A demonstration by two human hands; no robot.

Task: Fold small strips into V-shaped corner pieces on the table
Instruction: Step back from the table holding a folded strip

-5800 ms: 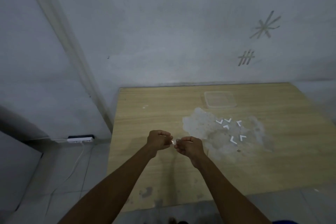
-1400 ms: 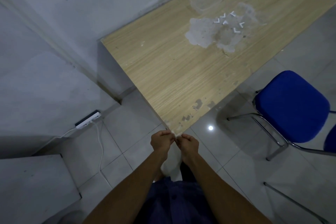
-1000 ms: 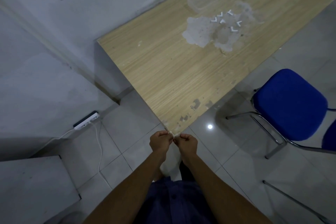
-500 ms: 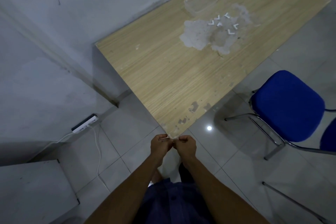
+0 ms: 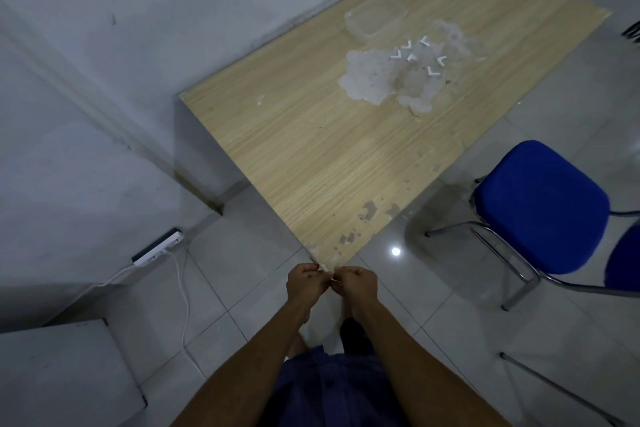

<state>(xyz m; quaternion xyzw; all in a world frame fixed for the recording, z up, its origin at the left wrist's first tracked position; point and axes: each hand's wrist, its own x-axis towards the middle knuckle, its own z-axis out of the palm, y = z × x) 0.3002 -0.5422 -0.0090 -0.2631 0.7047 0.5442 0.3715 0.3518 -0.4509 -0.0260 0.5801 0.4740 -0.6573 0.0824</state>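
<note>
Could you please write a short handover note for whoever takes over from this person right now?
Hands: the left hand and the right hand both pinch one small strip between them, just off the near corner of the table. Little of the strip shows.
Things: six folded V pieces lie on the pale worn patch at the far end, beside a clear container.
Done: six pieces folded and laid down.
Left: fold the strip in hand and set it with the others. Whether more strips are waiting cannot be seen.
</note>
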